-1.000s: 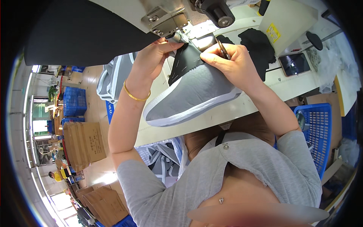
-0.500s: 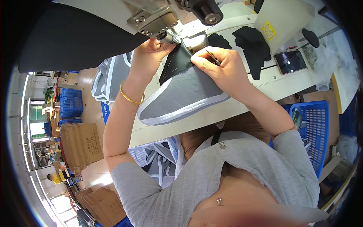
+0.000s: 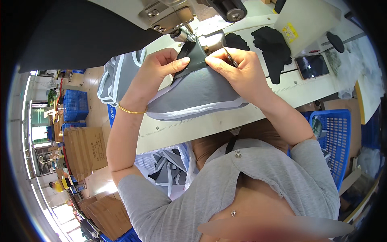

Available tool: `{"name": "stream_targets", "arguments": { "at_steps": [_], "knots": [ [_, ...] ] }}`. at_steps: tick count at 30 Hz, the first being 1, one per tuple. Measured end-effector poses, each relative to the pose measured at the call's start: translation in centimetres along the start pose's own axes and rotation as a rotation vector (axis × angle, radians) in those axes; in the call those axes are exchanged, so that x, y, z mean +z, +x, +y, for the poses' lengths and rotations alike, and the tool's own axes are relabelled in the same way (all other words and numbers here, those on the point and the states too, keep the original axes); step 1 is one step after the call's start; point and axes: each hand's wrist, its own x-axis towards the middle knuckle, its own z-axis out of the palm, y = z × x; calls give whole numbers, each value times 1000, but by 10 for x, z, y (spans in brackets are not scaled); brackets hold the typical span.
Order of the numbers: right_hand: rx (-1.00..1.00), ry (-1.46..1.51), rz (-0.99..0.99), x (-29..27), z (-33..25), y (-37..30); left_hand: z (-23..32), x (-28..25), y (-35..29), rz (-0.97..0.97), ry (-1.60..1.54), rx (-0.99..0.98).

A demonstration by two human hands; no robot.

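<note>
A black fabric piece (image 3: 195,56) lies under the needle area of a sewing machine (image 3: 177,22), over a grey fabric panel (image 3: 201,90) with a white edge strip. My left hand (image 3: 159,70) pinches the left edge of the black fabric between thumb and fingers. On its other side, the thumb and forefinger of my right hand (image 3: 240,72) press on the black fabric. A thin dark metal tool (image 3: 230,57) is tucked in that same hand; its kind is not clear. The right hand's lower fingers are partly hidden.
Black fabric pieces (image 3: 272,52) and a phone (image 3: 312,66) lie on the right of the white table (image 3: 282,94). Grey pieces with pale edging (image 3: 121,78) are at left. A blue basket (image 3: 342,141) stands right; a lined basket of grey pieces (image 3: 171,167) is below the table.
My left hand has drawn back from the needle area and holds the black fabric nearer to me. The grey panel has shifted farther toward the machine. My right hand has barely moved.
</note>
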Motion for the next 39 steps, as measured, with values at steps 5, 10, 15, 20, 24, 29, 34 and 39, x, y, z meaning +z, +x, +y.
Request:
{"name": "stream_targets", "arguments": {
  "at_steps": [5,10,15,20,24,29,34,39],
  "knots": [
    [-24,-7,3,0,4,4,7,0,3,-21,-21,-11],
    [-64,0,25,4,6,10,4,-6,6,17,-30,5],
    [-59,11,36,5,10,13,11,-2,5,176,236,89],
    [-86,3,46,-5,10,9,19,24,-17,528,1045,623],
    [-39,51,6,-8,2,5,16,60,-20,609,1232,913],
    [-76,-23,-39,-9,5,8,9,66,-2,640,1316,1045],
    [-55,21,-22,-8,7,4,6,75,-1,730,853,900],
    [-41,140,-20,-7,8,1,-1,88,-2,831,973,960]
  ]
}}
